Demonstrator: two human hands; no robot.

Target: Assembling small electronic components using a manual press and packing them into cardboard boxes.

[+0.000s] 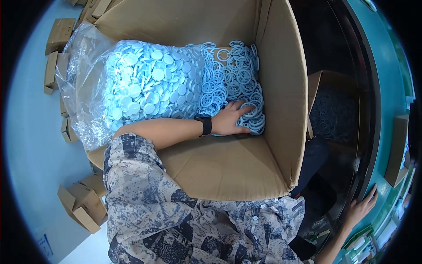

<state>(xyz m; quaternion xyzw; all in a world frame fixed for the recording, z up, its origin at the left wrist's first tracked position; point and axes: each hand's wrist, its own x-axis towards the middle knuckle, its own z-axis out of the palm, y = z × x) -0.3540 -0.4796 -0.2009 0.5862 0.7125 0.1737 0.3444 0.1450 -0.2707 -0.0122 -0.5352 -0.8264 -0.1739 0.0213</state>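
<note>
My left hand (229,119) reaches into a large cardboard box (281,88), a black band round its wrist. Its fingers are spread over a pile of light blue plastic rings (244,78), touching the ones near the box's right wall. Left of the pile, a clear plastic bag (83,79) full of flat pale blue discs (154,81) lies in the box, and my left forearm passes along its near side. Away to the lower right, my right hand (362,207) rests with fingers stretched out on the edge of a teal tabletop (381,176).
A second cardboard box (336,81) with darker, shaded rings stands under the table to the right. On the tabletop is a small open carton (398,154). Several small open cartons (81,204) lie on the floor to the left.
</note>
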